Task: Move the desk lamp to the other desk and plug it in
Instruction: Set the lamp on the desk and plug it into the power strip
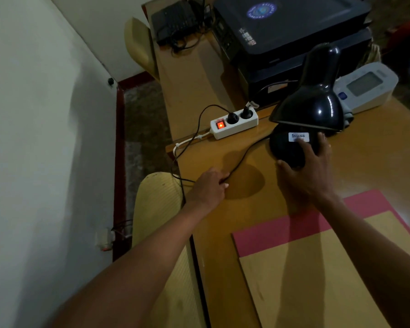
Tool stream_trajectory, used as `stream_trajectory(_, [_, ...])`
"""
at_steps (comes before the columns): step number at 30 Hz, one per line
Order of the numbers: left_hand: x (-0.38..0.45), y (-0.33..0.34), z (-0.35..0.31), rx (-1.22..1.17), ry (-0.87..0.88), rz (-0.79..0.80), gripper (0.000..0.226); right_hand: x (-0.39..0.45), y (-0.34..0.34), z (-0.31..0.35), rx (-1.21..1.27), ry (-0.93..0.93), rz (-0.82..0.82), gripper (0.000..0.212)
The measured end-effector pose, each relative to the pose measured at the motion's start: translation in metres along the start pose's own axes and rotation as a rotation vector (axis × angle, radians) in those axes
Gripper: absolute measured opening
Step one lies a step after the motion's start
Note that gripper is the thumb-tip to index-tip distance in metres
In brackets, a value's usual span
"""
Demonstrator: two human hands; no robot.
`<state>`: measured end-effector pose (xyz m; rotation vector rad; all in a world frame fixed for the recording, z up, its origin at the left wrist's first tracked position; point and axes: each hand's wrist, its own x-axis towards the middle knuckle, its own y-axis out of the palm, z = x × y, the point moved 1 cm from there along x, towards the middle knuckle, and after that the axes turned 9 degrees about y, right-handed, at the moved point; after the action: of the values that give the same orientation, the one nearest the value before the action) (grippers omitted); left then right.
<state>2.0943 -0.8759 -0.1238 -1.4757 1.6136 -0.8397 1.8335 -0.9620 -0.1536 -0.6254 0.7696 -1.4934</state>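
A black desk lamp (pixel 313 100) stands on the wooden desk (pixel 376 147), its shade tilted down over its round base. My right hand (pixel 310 171) grips that base from the near side. The lamp's black cord (pixel 244 153) runs left across the desk, and my left hand (pixel 211 188) is closed on it near the desk's left edge. A white power strip (pixel 233 124) lies beyond, its red switch lit, with two black plugs in its sockets.
A black printer (pixel 294 31) stands at the back, a white blood pressure monitor (pixel 367 86) to the lamp's right. Pink and tan folders (pixel 317 268) lie on the near desk. A yellow chair (pixel 161 209) is at the left, by the white wall.
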Motion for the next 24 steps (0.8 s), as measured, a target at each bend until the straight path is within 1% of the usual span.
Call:
stream_trajectory(3, [-0.015, 0.003, 0.007, 0.020, 0.044, 0.000, 0.043, -0.014, 0.001, -0.004, -0.058, -0.023, -0.002, 0.067])
stream_trajectory(5, [-0.023, 0.005, 0.009, 0.040, 0.060, 0.012, 0.045, -0.018, -0.002, -0.002, -0.072, -0.020, 0.009, 0.065])
stream_trajectory(9, [-0.032, 0.008, 0.007, 0.101, 0.089, 0.086, 0.049, -0.020, -0.010, 0.002, -0.129, -0.011, 0.009, 0.059])
stream_trajectory(12, [-0.034, 0.008, 0.004, 0.083, 0.105, 0.074, 0.049, -0.017, -0.022, -0.002, -0.187, -0.043, 0.019, 0.054])
stream_trajectory(17, [-0.034, 0.004, 0.001, 0.048, 0.047, 0.119, 0.053, -0.015, -0.030, -0.008, -0.199, -0.058, 0.079, 0.053])
stream_trajectory(24, [-0.032, -0.003, 0.001, 0.011, 0.004, 0.175, 0.054, -0.015, -0.029, -0.007, -0.180, -0.058, 0.088, 0.053])
